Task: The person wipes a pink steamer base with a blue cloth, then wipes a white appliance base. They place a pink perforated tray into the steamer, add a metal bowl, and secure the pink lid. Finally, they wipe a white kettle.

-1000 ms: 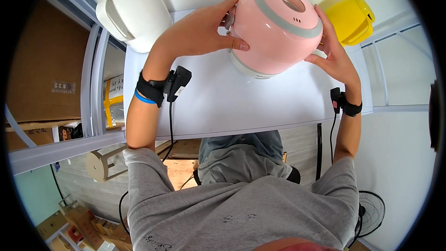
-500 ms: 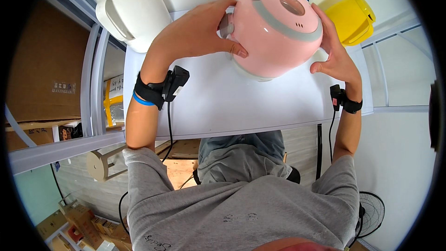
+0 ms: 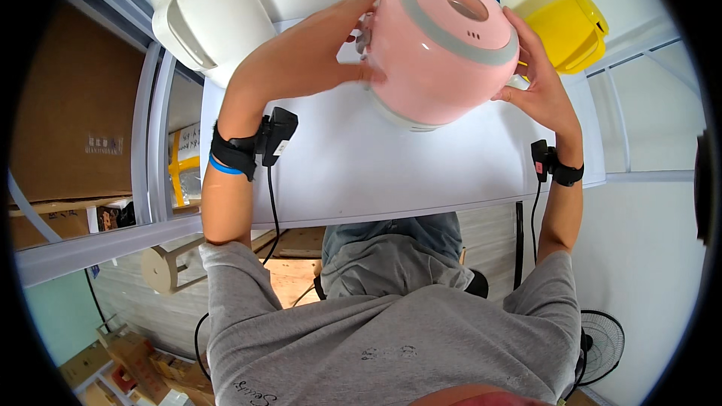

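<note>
Cradling the pink rice cooker (image 3: pixel 440 49) from both sides, the two hands hold it between them over the far part of the white table (image 3: pixel 376 173). The left hand (image 3: pixel 316 56) lies flat against the cooker's left flank, fingers spread and reaching up toward the grey band of the lid, with the thumb pressing near the small fitting on that side. The right hand (image 3: pixel 538 86) cups the cooker's right flank lower down, palm toward the body and fingers curled up along the wall. Neither hand closes around a handle; each is opened wide and pressed against the shell, so the hold is a squeeze from opposite sides.

The cooker looks tilted, its lid leaning toward the person and its white base rim showing at the lower edge (whether that rim touches the table or hangs just above it, I cannot tell). Its axis from base to lid runs away from the person and up, crossing the line between the two palms.

Left of the cooker, well apart, stands a white appliance (image 3: pixel 207 11). Right of the cooker and just behind the right hand sits a yellow container (image 3: pixel 571 30). A blue item peeks out behind the cooker's lid, too hidden to name.
</note>
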A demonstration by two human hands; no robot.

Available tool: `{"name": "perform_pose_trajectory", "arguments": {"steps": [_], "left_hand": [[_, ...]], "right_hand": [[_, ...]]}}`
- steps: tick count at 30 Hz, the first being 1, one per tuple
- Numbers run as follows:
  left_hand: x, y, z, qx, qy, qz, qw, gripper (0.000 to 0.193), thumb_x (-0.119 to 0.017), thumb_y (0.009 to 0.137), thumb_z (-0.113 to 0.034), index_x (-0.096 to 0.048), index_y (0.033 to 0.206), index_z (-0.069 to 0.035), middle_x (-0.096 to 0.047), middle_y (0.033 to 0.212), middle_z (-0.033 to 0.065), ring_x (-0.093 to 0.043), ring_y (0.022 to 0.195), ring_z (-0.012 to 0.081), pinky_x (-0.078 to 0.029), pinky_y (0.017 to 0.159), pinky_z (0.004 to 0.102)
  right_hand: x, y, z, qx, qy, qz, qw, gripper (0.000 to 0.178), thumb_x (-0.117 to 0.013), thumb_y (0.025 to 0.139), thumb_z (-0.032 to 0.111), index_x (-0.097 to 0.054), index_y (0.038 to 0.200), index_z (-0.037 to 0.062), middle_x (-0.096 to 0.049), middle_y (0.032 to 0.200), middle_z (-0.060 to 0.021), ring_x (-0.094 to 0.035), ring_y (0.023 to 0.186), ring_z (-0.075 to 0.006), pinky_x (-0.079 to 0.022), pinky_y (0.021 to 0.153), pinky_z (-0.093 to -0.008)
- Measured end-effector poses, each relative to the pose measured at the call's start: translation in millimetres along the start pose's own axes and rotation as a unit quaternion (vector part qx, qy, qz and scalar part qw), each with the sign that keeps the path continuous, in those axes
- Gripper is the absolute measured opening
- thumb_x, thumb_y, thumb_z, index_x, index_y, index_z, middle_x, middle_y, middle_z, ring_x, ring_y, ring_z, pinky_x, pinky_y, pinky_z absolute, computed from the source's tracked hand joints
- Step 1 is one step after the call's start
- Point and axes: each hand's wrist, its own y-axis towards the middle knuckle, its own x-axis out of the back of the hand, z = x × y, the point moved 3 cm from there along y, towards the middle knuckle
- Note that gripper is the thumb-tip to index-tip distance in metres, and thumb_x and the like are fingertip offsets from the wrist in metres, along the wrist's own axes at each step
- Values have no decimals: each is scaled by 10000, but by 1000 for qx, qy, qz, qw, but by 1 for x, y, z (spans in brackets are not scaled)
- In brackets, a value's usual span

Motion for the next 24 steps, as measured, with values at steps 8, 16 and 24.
{"name": "perform_pose_trajectory", "arguments": {"steps": [8,16,24], "left_hand": [[8,-2,0,-14,22,-14,1000,1407,-1058,668,-338,-186,1750,-120,-564,1598,183,-556,1458,360,-477,1192,467],[28,-4,0,17,38,-2,999,1361,-1062,670,-263,-234,1739,-100,-505,1659,165,-470,1545,334,-400,1259,456],[29,1,-11,36,56,9,998,1387,-1067,647,-283,-224,1731,-91,-487,1671,165,-444,1571,352,-363,1284,474]], "right_hand": [[-25,12,25,47,-69,-5,997,1108,-1004,752,163,-429,1695,254,-543,1496,-32,-589,1080,-216,-576,907,-329],[-12,43,26,72,-65,98,990,1095,-909,776,-12,-397,1713,230,-567,1541,-16,-617,1109,-215,-581,985,-339],[4,58,28,88,-88,144,982,1041,-817,801,-86,-426,1703,256,-625,1480,-42,-640,1065,-235,-590,986,-363]]}}
